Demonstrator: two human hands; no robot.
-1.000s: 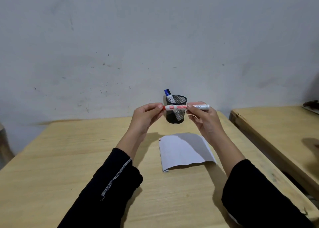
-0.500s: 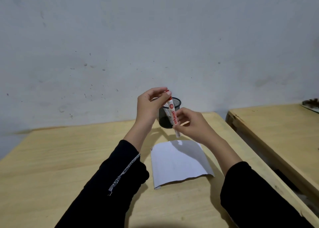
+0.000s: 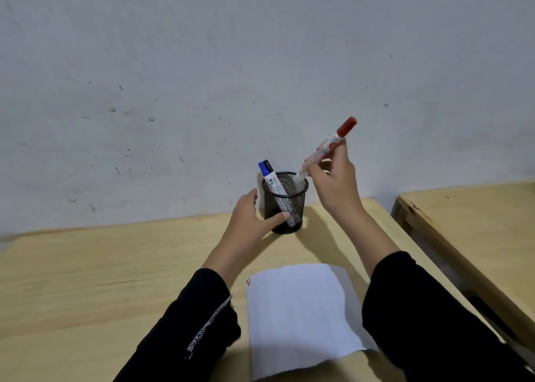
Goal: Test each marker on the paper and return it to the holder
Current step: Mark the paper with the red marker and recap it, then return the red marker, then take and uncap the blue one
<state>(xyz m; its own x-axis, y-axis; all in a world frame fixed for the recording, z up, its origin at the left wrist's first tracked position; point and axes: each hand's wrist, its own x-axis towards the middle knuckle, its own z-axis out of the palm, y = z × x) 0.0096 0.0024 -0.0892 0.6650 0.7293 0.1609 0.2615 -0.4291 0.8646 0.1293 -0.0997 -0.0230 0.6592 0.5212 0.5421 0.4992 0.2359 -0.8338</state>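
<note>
Wooden table [image 3: 86, 280] against a scuffed grey wall [image 3: 202, 63]; second table [image 3: 477, 213] off to the right, gap between them. Sheet of white paper [image 3: 301, 315] lies flat near the front edge, between the two black sleeves, with small red and dark strokes at its top-left corner.

Black mesh holder [image 3: 285, 205] stands upright near the far edge of the table. Blue-capped marker [image 3: 275, 190] already inside, cap up, leaning left.

Left hand [image 3: 249, 222] is open and loosely cupped against the holder's left side; thumb touches the mesh low down. Looks like bracing, not a full grasp.

Right hand [image 3: 333, 184] pinches the red-capped marker [image 3: 324, 150] mid-barrel. Cap on, pointing up and to the right.

Key geometry: marker's long axis is tilted, its lower end sitting right at the holder's right rim, just over the opening. Holder is directly below-left of the right hand, so the remaining move is short: slide down along the axis, then let go. Likely risk is the tip catching the rim or nudging the blue one; left hand is placed to stop tipping.

Judging from the marks on the paper, both markers tested; this looks like the last return.
</note>
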